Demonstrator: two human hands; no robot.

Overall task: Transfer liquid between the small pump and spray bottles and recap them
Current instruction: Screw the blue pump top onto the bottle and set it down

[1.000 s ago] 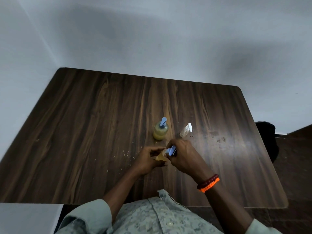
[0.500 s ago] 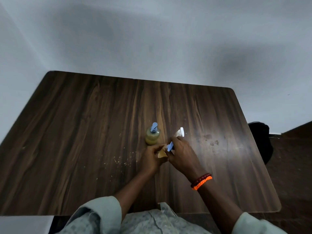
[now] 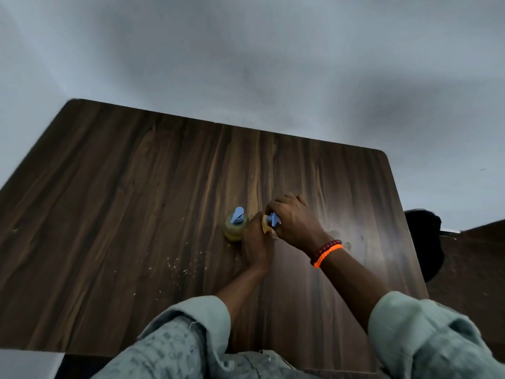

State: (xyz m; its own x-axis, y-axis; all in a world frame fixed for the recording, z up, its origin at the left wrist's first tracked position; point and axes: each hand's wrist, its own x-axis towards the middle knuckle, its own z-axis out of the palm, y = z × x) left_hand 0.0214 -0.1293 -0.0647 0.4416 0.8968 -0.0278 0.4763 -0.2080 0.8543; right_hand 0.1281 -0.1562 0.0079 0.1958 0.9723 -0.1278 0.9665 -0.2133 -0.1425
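Observation:
A small pump bottle [image 3: 234, 227] with yellowish liquid and a blue pump head stands upright on the dark wooden table [image 3: 136, 214]. Just right of it my left hand [image 3: 255, 243] grips a second small bottle [image 3: 265, 225] of yellowish liquid, mostly hidden by my fingers. My right hand [image 3: 293, 221] pinches that bottle's blue pump cap [image 3: 272, 220] at its top. The white spray bottle is hidden behind my right hand.
Pale crumbs [image 3: 180, 266] lie scattered on the table left of my left forearm. A dark object [image 3: 423, 242] sits past the table's right edge. Grey walls rise behind the table's far edge.
Both hands have carried the held bottle away from me, up beside the standing pump bottle. My right hand now covers the white spray bottle. The camera has tilted.

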